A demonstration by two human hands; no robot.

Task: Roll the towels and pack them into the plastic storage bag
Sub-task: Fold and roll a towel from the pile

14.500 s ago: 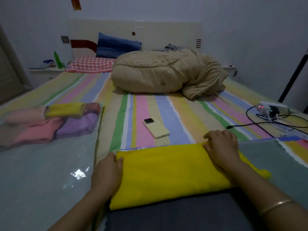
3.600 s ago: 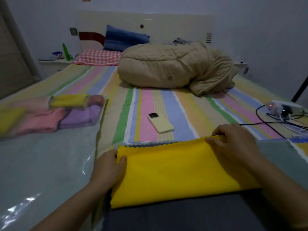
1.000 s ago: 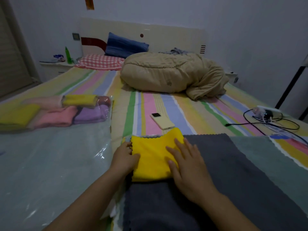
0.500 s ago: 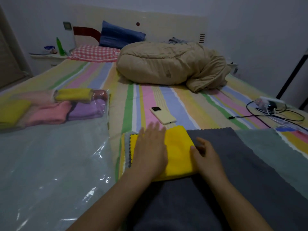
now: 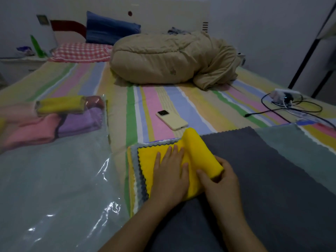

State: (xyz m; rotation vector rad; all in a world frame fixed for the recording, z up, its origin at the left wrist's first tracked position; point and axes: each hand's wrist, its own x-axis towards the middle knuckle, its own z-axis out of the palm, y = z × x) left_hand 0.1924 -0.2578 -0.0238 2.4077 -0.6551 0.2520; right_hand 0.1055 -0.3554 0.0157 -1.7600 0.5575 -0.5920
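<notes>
Hands, two, on one yellow towel point(image 5: 198, 151): left hand point(image 5: 170, 176) flat, fingers straight, on its unrolled half; right hand point(image 5: 217, 180) curled around its roll. Underneath, one dark grey towel point(image 5: 254, 170). Left of the hands, one clear plastic bag point(image 5: 54, 179) holds perhaps five rolled towels point(image 5: 60, 115). Beyond, one phone point(image 5: 171, 120).

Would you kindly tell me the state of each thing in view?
yellow towel: partly rolled, lying on the grey towel
left hand: flat, pressing the unrolled part
right hand: gripping the roll's near end
plastic storage bag: lying flat, rolled towels inside
phone: face down
</notes>
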